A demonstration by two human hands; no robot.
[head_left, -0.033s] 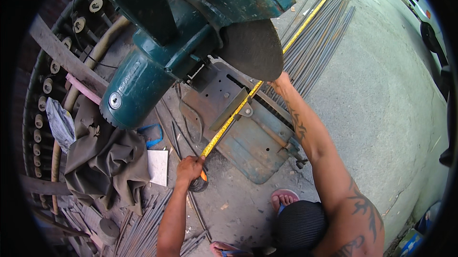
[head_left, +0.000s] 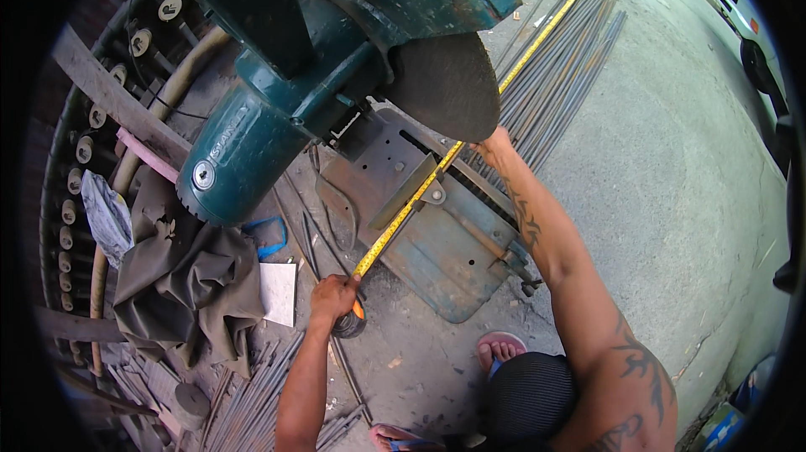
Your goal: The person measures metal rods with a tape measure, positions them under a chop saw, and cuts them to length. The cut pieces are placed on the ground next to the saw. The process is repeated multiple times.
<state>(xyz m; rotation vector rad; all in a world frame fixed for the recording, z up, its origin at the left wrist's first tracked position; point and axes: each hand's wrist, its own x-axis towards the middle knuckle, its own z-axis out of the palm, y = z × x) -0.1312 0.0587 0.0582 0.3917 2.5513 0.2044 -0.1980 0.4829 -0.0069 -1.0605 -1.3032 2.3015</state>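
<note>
A yellow tape measure (head_left: 395,234) is stretched at a slant across the metal base (head_left: 445,267) of a chop saw, and a dark rod lies close along it. My left hand (head_left: 336,296) is closed on the near end of the tape, beside a dark case with an orange part. At the far side of the base my right hand (head_left: 494,148) is closed around the tape, just below the saw's cutting disc (head_left: 445,87); its fingertips are partly hidden. The green saw motor (head_left: 243,141) hangs above the base, left of the tape.
A bundle of steel rods (head_left: 567,57) lies on the concrete beyond the saw, with the tape running over it. Left are a dark crumpled cloth (head_left: 189,284), a white tile (head_left: 278,292) and a metal railing. More rods (head_left: 252,402) lie at lower left. My sandalled feet are below.
</note>
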